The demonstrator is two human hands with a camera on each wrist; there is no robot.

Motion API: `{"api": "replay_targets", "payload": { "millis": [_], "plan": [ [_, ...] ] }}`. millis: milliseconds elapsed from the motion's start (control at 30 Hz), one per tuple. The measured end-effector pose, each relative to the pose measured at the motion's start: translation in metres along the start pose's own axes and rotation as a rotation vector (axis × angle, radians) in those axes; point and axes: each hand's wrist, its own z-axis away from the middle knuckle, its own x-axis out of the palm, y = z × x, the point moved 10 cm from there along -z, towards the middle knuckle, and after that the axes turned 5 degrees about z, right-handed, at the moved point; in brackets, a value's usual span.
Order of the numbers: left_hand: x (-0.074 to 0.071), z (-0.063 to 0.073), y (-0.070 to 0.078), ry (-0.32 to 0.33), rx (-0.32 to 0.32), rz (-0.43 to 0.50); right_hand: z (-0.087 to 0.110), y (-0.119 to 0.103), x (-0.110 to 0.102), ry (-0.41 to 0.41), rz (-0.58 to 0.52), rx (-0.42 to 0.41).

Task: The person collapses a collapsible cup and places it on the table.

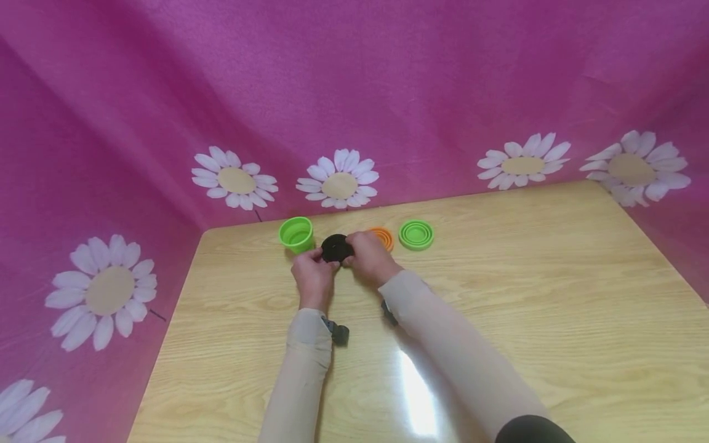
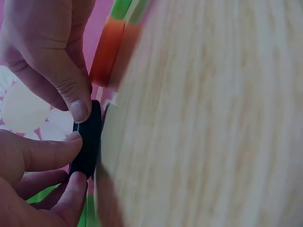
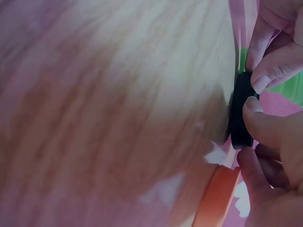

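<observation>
In the head view a flat, round black collapsible cup is held between both hands, close over the table. My left hand pinches its left and near rim with thumb and fingers. On the opposite side, my right hand grips the rim. Seen edge-on in the left wrist view, the black cup is a thin disc with both thumbs on it. The right wrist view shows the same disc between the fingertips of both hands, its underside right at the tabletop.
An expanded green collapsible cup stands just left of the hands. To the right lie a flattened orange cup, partly hidden by my right hand, and a flattened green cup. A pink flowered cloth hangs behind the wooden table.
</observation>
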Motion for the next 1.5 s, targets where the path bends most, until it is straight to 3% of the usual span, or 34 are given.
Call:
{"api": "replay_targets", "payload": {
  "millis": [200,300,400,567,700,933,1067,1300,1500],
  "plan": [
    [-0.004,-0.002,0.001,-0.042,0.043,-0.071,0.0,-0.006,-0.001,-0.013,0.065,-0.008],
    [-0.013,0.0,0.005,-0.067,0.072,-0.129,-0.001,-0.013,-0.006,-0.039,0.049,0.007],
    [-0.033,0.001,0.015,-0.058,0.118,-0.209,-0.003,-0.02,-0.013,-0.059,0.0,0.032],
    [-0.076,-0.006,0.032,0.06,0.157,-0.318,-0.012,-0.027,-0.018,-0.052,-0.106,0.067],
    [-0.096,-0.019,0.032,0.1,0.102,-0.259,-0.022,-0.034,-0.014,-0.023,-0.217,0.048],
    [-0.084,-0.038,0.021,-0.063,0.008,-0.035,-0.033,-0.042,-0.002,-0.014,-0.303,0.064],
    [-0.074,-0.041,0.024,-0.101,0.047,-0.005,-0.037,-0.045,0.002,-0.019,-0.325,0.083],
    [-0.06,-0.044,0.032,-0.154,0.129,0.082,-0.042,-0.059,0.004,-0.015,-0.397,0.021],
    [-0.059,-0.043,0.036,-0.148,0.132,0.067,-0.04,-0.062,0.0,0.004,-0.444,0.014]
  ]
}}
